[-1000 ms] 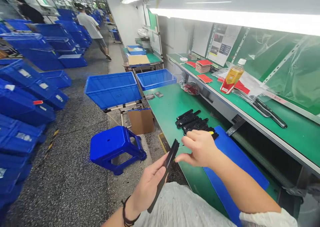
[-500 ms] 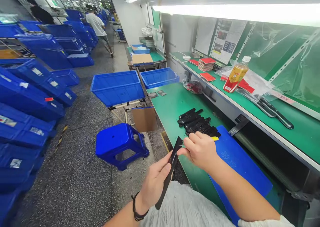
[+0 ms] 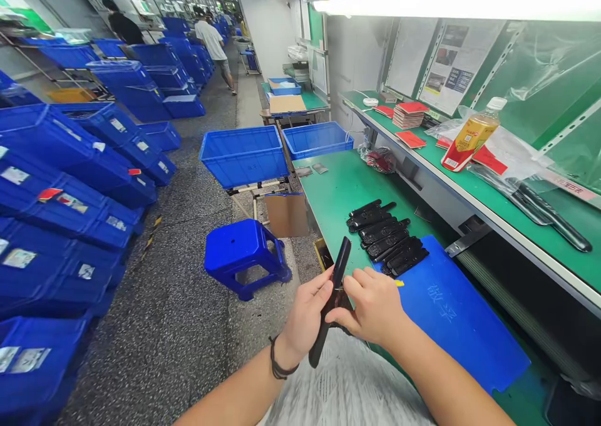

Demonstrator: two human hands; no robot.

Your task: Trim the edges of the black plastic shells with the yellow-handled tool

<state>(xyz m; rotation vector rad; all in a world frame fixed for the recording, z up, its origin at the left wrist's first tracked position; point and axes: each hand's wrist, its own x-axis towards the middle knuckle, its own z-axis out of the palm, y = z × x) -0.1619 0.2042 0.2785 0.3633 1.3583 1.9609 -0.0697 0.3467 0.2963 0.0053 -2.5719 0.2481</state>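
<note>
My left hand (image 3: 303, 316) is closed around a long, narrow, glossy black plastic piece (image 3: 342, 260), held tilted over my lap near the bench edge. Curled fingers of my right hand (image 3: 375, 307) grip a thin tool with a yellow handle end (image 3: 399, 283), most of it hidden in the fist. Its slim metal tip meets the side of the black piece, just above my left thumb. Beyond my hands, a row of several similar black plastic pieces (image 3: 385, 235) lies on the green bench top (image 3: 328, 194). A blue plastic sheet (image 3: 451, 313) lies right of my right hand.
A shelf (image 3: 432, 153) along the right carries a drink bottle (image 3: 474, 135), red cards (image 3: 409, 116) and bagged black parts (image 3: 549, 213). A blue stool (image 3: 235, 244) stands left of the bench, below a blue bin (image 3: 244, 153). Stacked blue crates (image 3: 70, 207) line the left; people are farther back.
The view has swung left, so the surroundings sit farther right. My right hand and the tool tip have moved down along the black piece, closer to my left hand.
</note>
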